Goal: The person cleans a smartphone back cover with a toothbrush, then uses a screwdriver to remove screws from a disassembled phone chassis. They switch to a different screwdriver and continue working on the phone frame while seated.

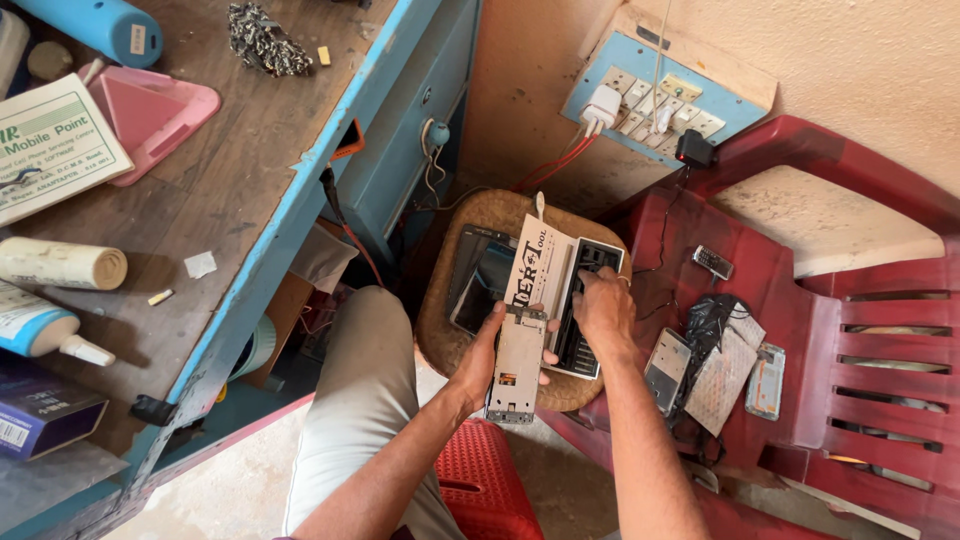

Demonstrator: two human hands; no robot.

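Note:
My left hand [482,352] grips a long flat white tool case [520,360] by its lower part, with the lid folded open. The open case rests on a round brown woven stool [440,330]. My right hand [602,305] reaches into the black tray [590,262] of the case, fingertips on its contents. A dark tablet-like device [478,282] lies under the case on the stool. What the right fingers touch is too small to tell.
A red plastic chair [860,330] on the right carries several phones [766,380] and a black bag [712,322]. A blue-edged wooden workbench [240,180] at left holds bottles, a pink tray [150,112] and papers. A wall switchboard [655,100] with a charger is behind. My leg [350,400] is below.

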